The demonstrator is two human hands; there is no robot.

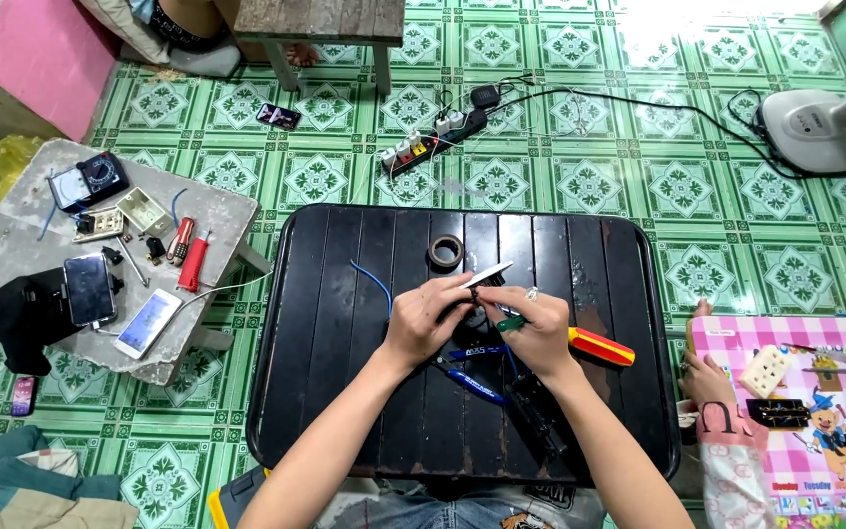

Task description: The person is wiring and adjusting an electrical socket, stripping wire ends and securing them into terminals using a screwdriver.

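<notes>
floor: green patterned tiles [589,186] | black slatted table [345,323] | grey side slab [22,206] | sunlit top

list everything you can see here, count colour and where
table: 1, black slatted, centre
tape roll: 1, dark, far part of the black table
blue wire: 1, blue, on the black table beside the left hand
screwdriver: 1, red and yellow handle, by the right hand
pliers: 1, blue handles, under the hands
side table: 1, grey, left
multimeter: 1, black and blue, on the side table
phones: 2, one dark, one white, on the side table
power strip: 1, black, on the green tiled floor
fan base: 1, white, top right
pink mat: 1, pink, right, with another person's hand beside it
left hand: 1, holding a small dark part
right hand: 1, on the same part
</notes>
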